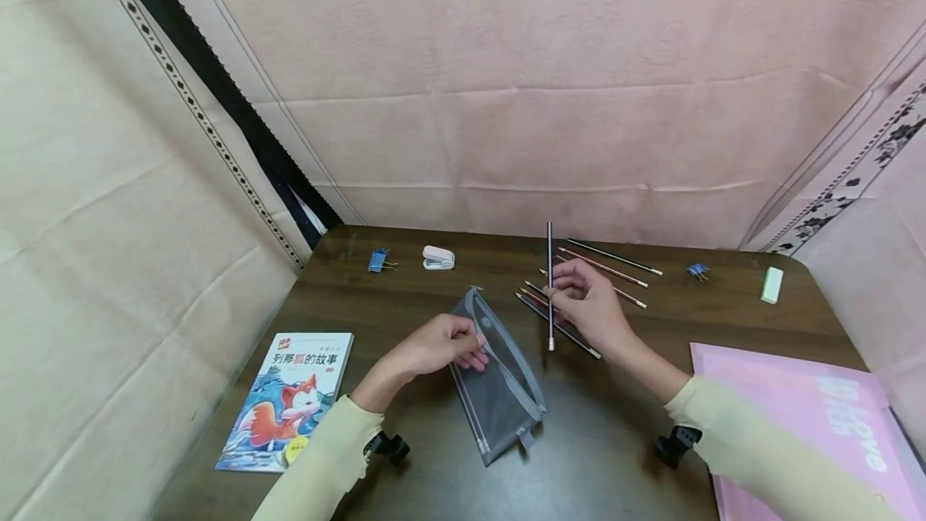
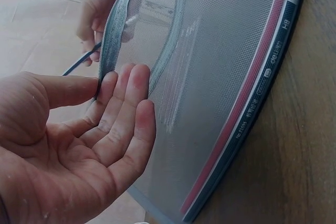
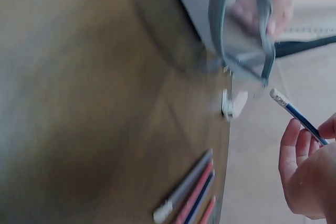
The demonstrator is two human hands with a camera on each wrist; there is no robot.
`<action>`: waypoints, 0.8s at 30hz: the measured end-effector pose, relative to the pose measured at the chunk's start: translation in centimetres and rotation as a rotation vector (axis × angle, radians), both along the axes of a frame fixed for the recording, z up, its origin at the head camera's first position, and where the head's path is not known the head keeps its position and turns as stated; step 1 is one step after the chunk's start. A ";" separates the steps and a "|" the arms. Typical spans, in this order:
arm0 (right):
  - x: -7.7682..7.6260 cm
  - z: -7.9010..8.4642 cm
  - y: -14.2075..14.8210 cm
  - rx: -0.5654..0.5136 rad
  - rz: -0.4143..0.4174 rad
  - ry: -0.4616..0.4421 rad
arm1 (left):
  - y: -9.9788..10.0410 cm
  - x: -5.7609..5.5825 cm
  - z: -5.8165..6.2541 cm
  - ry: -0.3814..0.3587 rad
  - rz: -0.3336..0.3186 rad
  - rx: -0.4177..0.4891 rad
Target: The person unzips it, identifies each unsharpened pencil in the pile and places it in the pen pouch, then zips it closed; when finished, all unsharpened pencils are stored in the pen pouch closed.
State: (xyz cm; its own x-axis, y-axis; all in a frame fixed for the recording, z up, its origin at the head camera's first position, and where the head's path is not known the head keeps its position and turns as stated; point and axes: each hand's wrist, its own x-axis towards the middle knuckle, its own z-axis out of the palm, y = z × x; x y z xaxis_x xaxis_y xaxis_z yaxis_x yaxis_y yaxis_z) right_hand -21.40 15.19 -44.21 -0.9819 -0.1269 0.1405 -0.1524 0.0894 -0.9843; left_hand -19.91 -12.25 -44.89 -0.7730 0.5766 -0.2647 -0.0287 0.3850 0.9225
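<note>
My left hand (image 1: 450,342) pinches the zipper edge of a grey mesh pencil pouch (image 1: 483,408) between thumb and forefinger. The pouch's zipper gapes, and it stands tilted over the table. In the left wrist view, a red pencil (image 2: 236,98) and a dark HB pencil (image 2: 257,95) lie along its lower edge. With its fingertips, my right hand (image 1: 589,308) holds a dark-striped pencil (image 1: 550,252) nearly upright in the head view, to the right of the pouch. Its white eraser end (image 3: 277,95) points towards the pouch opening in the right wrist view.
Several loose pencils (image 1: 615,269) lie behind and beneath my right hand. At the back are a blue binder clip (image 1: 378,260), a white stapler (image 1: 438,257), another blue clip (image 1: 698,271) and a pale green eraser (image 1: 772,285). A fox storybook (image 1: 289,400) lies left, a pink folder (image 1: 796,408) right.
</note>
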 end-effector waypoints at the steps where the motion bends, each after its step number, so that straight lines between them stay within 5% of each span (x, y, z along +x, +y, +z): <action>1: 0.4 0.1 -0.4 -0.027 0.016 -0.020 | 0.0 0.0 0.0 0.000 0.001 0.002; 10: 2.8 -0.7 -2.9 -0.031 0.113 -0.054 | 0.2 0.0 0.1 -0.005 0.015 -0.015; 24: 4.6 -1.9 -4.0 0.259 0.149 -0.082 | 0.7 0.1 0.3 0.025 0.019 0.013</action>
State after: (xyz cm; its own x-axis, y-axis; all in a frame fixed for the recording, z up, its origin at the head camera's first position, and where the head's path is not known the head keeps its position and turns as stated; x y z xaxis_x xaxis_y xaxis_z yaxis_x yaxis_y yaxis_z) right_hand -16.83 11.14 -46.14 -0.9565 -0.2918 0.0057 -0.1037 0.3213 -0.9413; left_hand -19.81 -11.59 -44.62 -0.7902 0.5649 -0.2376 -0.0124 0.3728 0.9278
